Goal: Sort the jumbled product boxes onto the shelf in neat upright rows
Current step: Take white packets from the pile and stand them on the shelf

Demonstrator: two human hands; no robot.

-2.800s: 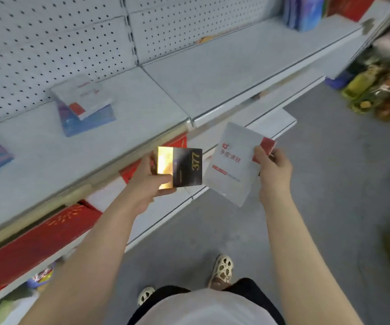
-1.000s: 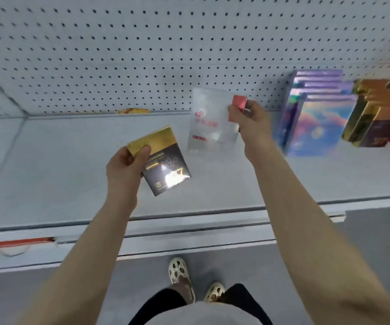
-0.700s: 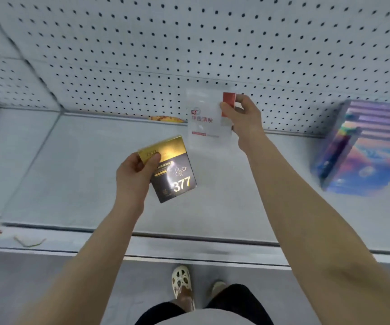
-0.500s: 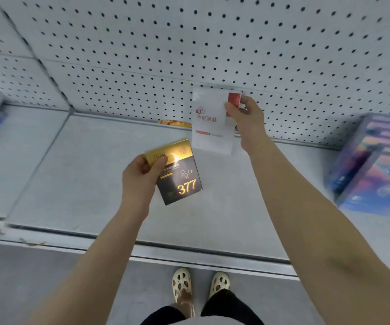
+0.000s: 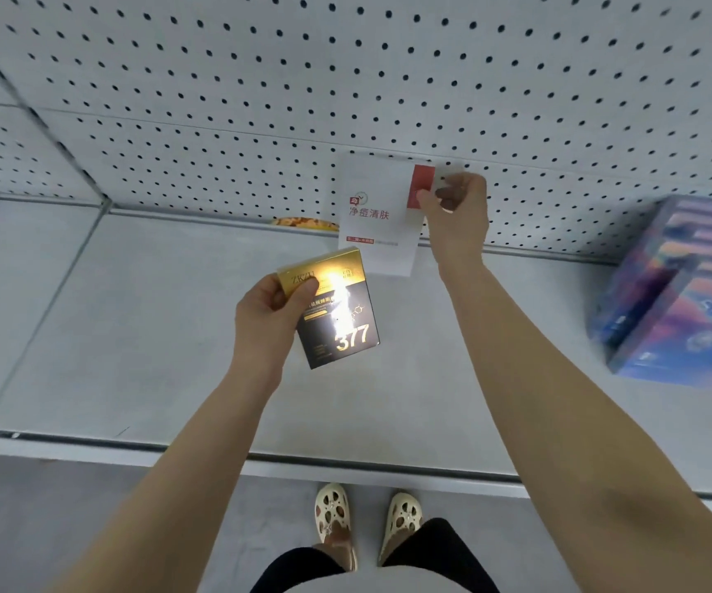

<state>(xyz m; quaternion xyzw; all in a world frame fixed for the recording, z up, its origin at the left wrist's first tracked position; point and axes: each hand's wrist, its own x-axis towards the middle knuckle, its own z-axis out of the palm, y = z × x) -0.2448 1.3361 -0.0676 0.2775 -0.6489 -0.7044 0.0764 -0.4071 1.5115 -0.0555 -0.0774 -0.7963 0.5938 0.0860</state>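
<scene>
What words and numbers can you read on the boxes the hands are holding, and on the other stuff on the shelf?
"377": big gold number on the black and gold box held by the left hand.
"ZKZU": faint, on that box's gold top band; uncertain.
"净痘清肤": red characters on the white box held by the right hand.
Small print on both boxes: too small to read.
Blue and purple boxes: too blurred to read.
</scene>
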